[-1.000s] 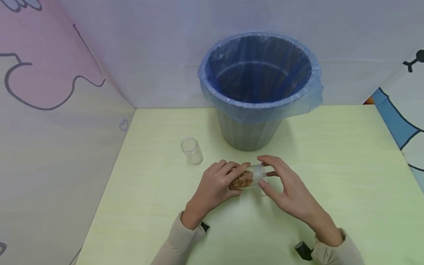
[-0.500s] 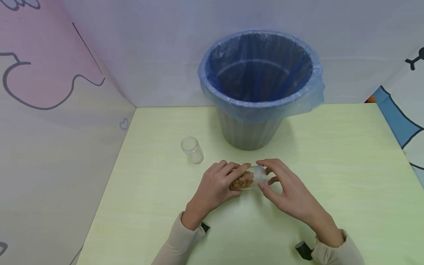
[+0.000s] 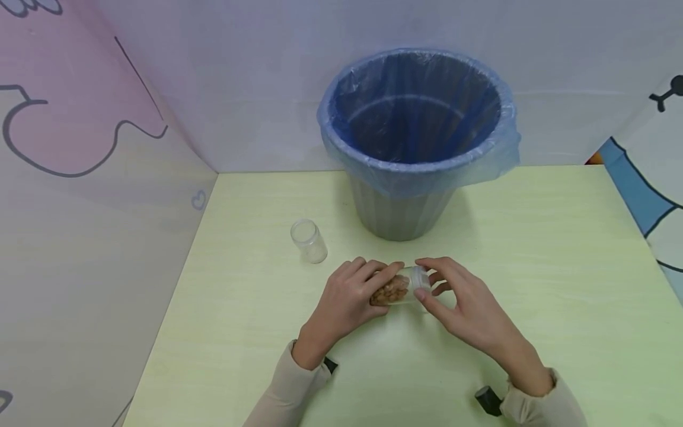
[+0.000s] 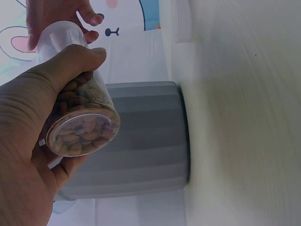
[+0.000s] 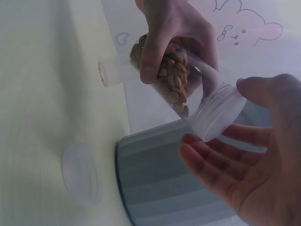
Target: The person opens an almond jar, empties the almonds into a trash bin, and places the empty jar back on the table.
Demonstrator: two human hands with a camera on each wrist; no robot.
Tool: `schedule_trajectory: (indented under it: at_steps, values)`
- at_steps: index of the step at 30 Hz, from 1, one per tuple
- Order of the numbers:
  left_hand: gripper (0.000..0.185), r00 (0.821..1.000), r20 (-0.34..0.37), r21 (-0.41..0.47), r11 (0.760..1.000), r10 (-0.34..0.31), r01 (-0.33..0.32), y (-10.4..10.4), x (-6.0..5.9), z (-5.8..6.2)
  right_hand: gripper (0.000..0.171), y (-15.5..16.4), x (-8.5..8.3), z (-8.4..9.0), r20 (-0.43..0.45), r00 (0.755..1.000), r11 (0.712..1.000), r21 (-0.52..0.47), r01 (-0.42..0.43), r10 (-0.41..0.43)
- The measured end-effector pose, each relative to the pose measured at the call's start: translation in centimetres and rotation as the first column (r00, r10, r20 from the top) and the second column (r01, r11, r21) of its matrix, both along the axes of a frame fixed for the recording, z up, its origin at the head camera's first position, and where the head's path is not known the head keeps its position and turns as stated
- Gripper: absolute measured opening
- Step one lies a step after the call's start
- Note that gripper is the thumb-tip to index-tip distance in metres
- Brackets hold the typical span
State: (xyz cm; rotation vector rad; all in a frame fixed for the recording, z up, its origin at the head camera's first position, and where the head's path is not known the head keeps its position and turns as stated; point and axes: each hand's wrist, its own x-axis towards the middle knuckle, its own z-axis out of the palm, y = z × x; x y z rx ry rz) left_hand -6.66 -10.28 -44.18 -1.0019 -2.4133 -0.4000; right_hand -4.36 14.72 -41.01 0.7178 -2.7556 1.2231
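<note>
A clear plastic jar (image 3: 397, 289) partly filled with almonds (image 4: 84, 132) lies on its side in my left hand (image 3: 349, 296), which grips its body. The almonds are gathered toward the jar's base, on the left in the head view. At the other end sits a translucent ridged lid (image 5: 218, 113). My right hand (image 3: 469, 308) pinches this lid, thumb at its near edge and fingers at the opposite edge. The base faces the camera in the left wrist view. A second clear jar (image 3: 309, 242), without a lid, stands to the left on the table.
Behind the hands stands a grey bin (image 3: 402, 207) with a blue bag liner (image 3: 418, 169) folded over its rim. A loose clear lid (image 5: 81, 174) lies on the pale yellow table (image 3: 240, 320). Printed walls border the table's back and sides.
My right forefinger has come down slightly, and the right fingers have shifted around the lid. My left hand and its jar stay in place.
</note>
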Motion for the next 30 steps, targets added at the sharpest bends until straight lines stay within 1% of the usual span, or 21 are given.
schedule_trajectory:
  at_steps: [5, 9, 11, 13, 16, 19, 22, 25, 30]
  values:
    - [0.073, 1.0, -0.009, 0.015, 1.0, -0.002, 0.002, 0.03, -0.07, 0.17, 0.059, 0.15, 0.04, 0.21, -0.035, 0.998, 0.998, -0.017, -0.06, 0.059]
    - [0.072, 1.0, -0.019, 0.016, 1.0, 0.0, 0.0, 0.02, -0.04, 0.38, 0.071, 0.23, 0.05, 0.37, -0.098, 0.987, 0.992, -0.018, -0.128, 0.126]
    - [0.071, 1.0, -0.019, 0.015, 1.0, 0.0, 0.001, 0.01, 0.02, 0.45, 0.077, 0.24, 0.1, 0.45, -0.125, 0.982, 0.99, -0.008, -0.143, 0.141]
    - [0.071, 1.0, -0.02, 0.015, 1.0, 0.0, 0.001, 0.0, 0.09, 0.52, 0.081, 0.27, 0.13, 0.44, -0.146, 0.98, 0.991, 0.013, -0.134, 0.135]
    - [0.072, 1.0, -0.015, 0.013, 1.0, -0.003, 0.004, -0.01, 0.22, 0.64, 0.08, 0.31, 0.21, 0.3, -0.175, 0.98, 0.994, 0.065, -0.084, 0.094]
    - [0.075, 1.0, -0.011, 0.008, 1.0, -0.007, 0.008, -0.03, 0.35, 0.76, 0.069, 0.36, 0.29, 0.1, -0.216, 0.976, 0.991, 0.137, -0.012, 0.041]
    - [0.077, 1.0, -0.008, 0.003, 1.0, -0.009, 0.009, -0.05, 0.41, 0.84, 0.061, 0.37, 0.3, 0.11, -0.244, 0.97, 0.984, 0.179, 0.022, 0.023]
    - [0.077, 1.0, -0.013, -0.001, 1.0, -0.006, 0.006, -0.09, 0.43, 0.86, 0.059, 0.36, 0.19, 0.22, -0.255, 0.966, 0.983, 0.185, 0.01, 0.038]
    - [0.076, 1.0, -0.031, 0.008, 1.0, -0.002, 0.003, -0.22, 0.44, 0.87, 0.065, 0.37, 0.05, 0.39, -0.274, 0.957, 0.985, 0.164, -0.051, 0.095]
